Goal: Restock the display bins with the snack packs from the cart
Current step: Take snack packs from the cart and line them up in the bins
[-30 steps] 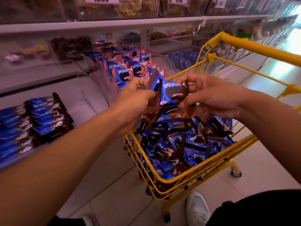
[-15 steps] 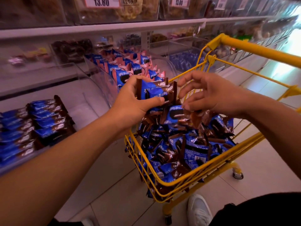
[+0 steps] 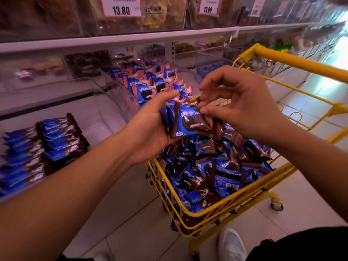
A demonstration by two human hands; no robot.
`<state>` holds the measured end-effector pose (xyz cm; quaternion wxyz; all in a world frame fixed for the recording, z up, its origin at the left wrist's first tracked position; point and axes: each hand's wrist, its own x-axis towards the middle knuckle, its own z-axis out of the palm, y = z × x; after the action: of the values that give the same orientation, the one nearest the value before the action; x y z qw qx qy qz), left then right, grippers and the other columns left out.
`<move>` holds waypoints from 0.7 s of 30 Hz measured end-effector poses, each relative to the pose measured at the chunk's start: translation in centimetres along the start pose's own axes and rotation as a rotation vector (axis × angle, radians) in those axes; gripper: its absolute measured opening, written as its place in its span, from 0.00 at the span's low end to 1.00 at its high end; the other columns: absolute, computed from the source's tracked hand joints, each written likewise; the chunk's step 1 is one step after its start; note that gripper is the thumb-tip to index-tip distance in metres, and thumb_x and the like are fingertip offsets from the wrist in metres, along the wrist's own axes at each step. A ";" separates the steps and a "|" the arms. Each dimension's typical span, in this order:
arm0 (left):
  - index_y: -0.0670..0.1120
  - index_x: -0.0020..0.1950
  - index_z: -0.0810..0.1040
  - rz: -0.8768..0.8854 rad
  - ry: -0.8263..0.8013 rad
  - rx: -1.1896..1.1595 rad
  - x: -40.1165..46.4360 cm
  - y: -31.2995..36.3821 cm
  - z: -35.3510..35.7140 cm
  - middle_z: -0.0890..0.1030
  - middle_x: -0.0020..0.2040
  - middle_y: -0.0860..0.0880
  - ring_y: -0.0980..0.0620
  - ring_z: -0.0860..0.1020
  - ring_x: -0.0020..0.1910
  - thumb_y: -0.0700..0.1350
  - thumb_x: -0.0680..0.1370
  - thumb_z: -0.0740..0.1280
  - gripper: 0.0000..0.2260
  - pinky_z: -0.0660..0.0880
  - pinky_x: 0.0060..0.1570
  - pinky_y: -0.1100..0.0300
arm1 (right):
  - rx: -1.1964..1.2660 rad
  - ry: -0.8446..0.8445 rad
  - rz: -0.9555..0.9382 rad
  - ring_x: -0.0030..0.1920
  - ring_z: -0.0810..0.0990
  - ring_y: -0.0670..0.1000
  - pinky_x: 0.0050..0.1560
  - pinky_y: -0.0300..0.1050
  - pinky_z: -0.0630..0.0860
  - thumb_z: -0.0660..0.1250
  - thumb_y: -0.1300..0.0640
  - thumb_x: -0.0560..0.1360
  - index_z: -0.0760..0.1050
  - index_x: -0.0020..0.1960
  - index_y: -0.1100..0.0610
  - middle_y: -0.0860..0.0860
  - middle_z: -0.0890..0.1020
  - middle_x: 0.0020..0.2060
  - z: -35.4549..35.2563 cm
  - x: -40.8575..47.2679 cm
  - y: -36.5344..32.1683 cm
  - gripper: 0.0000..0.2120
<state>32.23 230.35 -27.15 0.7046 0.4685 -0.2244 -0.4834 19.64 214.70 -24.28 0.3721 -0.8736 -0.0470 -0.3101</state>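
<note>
Above the cart (image 3: 216, 210), the left hand (image 3: 150, 129) grips a stack of packs (image 3: 185, 122) while the right hand (image 3: 243, 108) pinches one's edge; squaring them first should ease binning.

Blue-brown snack packs (image 3: 185, 121) stacked upright above heaped yellow cart (image 3: 222, 210).

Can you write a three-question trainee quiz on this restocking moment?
1. True or false: the left hand holds a stack of snack packs.
2. What colour is the cart?
3. The right hand pinches: A) a price tag, B) the top pack's edge, C) the cart handle?

Key: 1 true; 2 yellow; 3 B.
</note>
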 end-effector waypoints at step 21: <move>0.44 0.62 0.74 0.439 0.244 0.623 -10.4 6.2 -11.0 0.82 0.59 0.46 0.51 0.82 0.57 0.41 0.60 0.79 0.32 0.79 0.54 0.58 | 0.251 -0.450 0.095 0.52 0.83 0.43 0.53 0.38 0.80 0.81 0.53 0.57 0.75 0.59 0.54 0.49 0.83 0.53 12.2 8.1 -4.9 0.33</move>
<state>39.11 245.11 -25.37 0.6367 0.6547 -0.3698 -0.1707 30.82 225.28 -23.00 0.4718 -0.8689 -0.1254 -0.0817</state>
